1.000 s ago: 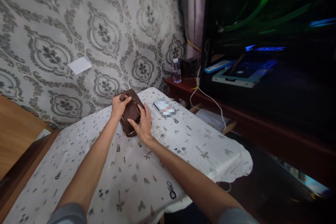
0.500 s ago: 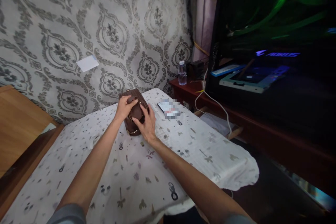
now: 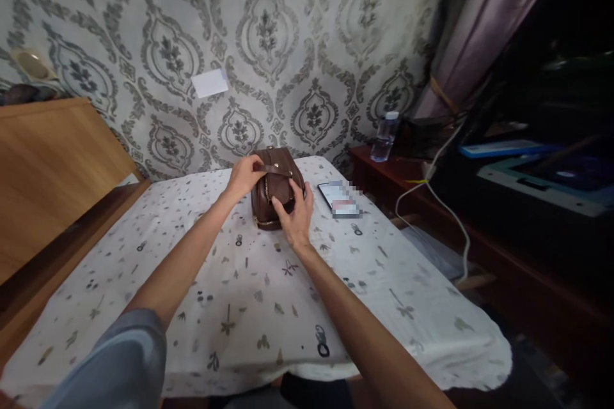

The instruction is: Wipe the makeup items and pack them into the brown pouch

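A small brown leather-look handbag (image 3: 283, 160) with gold-coloured zips stands on the far part of the patterned white cloth. My left hand (image 3: 244, 177) is closed at its left side, pinching one end of a brown strap (image 3: 275, 170) that runs across the front above a pocket. My right hand (image 3: 296, 214) grips the front and right side of the bag, thumb at the pocket's lower edge and fingers bent toward its right edge. The fingertips of that hand are partly hidden against the bag.
A phone (image 3: 330, 197) with a lit screen lies right of the bag. A water bottle (image 3: 382, 139) stands on a dark red desk (image 3: 367, 160), with a white cable (image 3: 448, 220) hanging from it. A wooden board (image 3: 52, 172) borders the left side; patterned wallpaper rises behind.
The view has swung left. My left hand has shifted toward the bag's left side, drawing the strap out. My right hand stays on the bag's front.
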